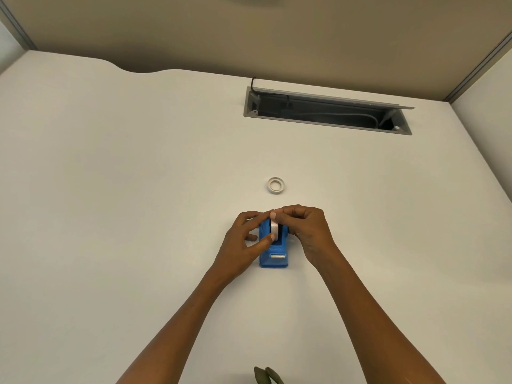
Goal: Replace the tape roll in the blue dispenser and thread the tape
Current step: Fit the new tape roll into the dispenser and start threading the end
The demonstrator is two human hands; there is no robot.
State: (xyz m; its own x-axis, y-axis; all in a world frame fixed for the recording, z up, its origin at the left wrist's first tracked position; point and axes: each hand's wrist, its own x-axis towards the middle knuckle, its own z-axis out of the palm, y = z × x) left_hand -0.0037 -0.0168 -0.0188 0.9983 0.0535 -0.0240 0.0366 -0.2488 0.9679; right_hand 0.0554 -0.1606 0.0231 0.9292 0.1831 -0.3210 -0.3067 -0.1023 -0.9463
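**Blue dispenser with fresh roll, mid-desk**

Blue dispenser (273, 252): stands on the white desk (110, 176), cutter end nearest the person. Probably light and prone to sliding; needs steadying by its side walls.

Left hand (243, 239): fingers curled at the dispenser's left side, thumb pressed against the tape roll (274, 230).

Tape roll: upright in the cradle; light, stiff rim, sticky loose end.

Right hand (304, 231): pinching the roll's far top edge.

Spare ring (276, 185): flat, farther off, likely the spent core.
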